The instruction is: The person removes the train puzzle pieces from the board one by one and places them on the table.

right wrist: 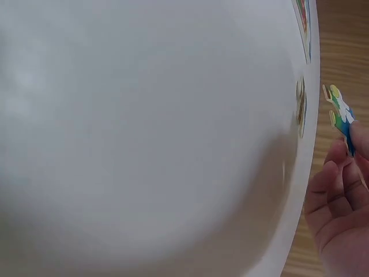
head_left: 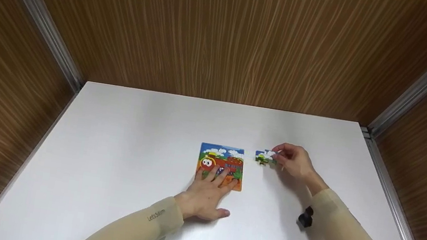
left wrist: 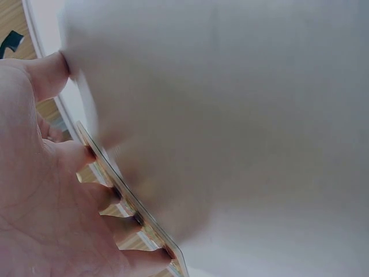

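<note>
A picture puzzle (head_left: pixel 221 157) of a red train with a face, under blue sky and white clouds, lies on the white table. My left hand (head_left: pixel 204 197) rests on its lower part with the fingers spread and straight. In the left wrist view, the fingertips touch the puzzle board (left wrist: pixel 132 199), seen edge-on. To the right of the board, my right hand (head_left: pixel 295 161) pinches a jigsaw piece (right wrist: pixel 341 109) with blue, white, green and yellow print, between thumb and fingers. Another jigsaw piece (right wrist: pixel 301 107) lies on the table below it, its print hard to make out.
The white table (head_left: pixel 115 156) is enclosed by a brown wood-grain back wall (head_left: pixel 226 37) and side walls with metal corner strips. A small black device (head_left: pixel 306 218) sits by my right forearm.
</note>
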{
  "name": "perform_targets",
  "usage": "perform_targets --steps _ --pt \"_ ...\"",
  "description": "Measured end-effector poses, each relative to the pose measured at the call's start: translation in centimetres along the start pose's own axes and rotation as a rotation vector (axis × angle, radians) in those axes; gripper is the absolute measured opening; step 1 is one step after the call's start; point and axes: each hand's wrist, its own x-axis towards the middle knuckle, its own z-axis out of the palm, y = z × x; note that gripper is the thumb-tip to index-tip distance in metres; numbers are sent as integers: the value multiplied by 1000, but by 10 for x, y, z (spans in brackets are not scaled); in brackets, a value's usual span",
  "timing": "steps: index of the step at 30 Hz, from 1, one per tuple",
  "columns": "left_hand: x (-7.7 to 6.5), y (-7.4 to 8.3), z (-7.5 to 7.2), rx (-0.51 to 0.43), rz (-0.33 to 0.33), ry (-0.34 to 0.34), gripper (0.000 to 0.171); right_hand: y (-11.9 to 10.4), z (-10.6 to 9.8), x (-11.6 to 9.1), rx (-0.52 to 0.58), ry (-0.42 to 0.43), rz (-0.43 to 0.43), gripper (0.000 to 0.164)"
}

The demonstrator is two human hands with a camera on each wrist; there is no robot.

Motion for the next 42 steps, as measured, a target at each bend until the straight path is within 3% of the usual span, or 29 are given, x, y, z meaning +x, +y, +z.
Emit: perform_targets --steps 10,17,25,42 --pt "-1 -1 0 -12 4 -1 94 20 -11 -5 -22 27 66 22" --pt "1 -1 1 17 1 3 93 27 -18 -3 -55 45 55 23" --pt "1 -1 1 17 -1 5 94 29 -21 3 -122 33 127 24" --pt "0 -1 0 9 7 13 94 28 -20 12 -287 14 68 22"
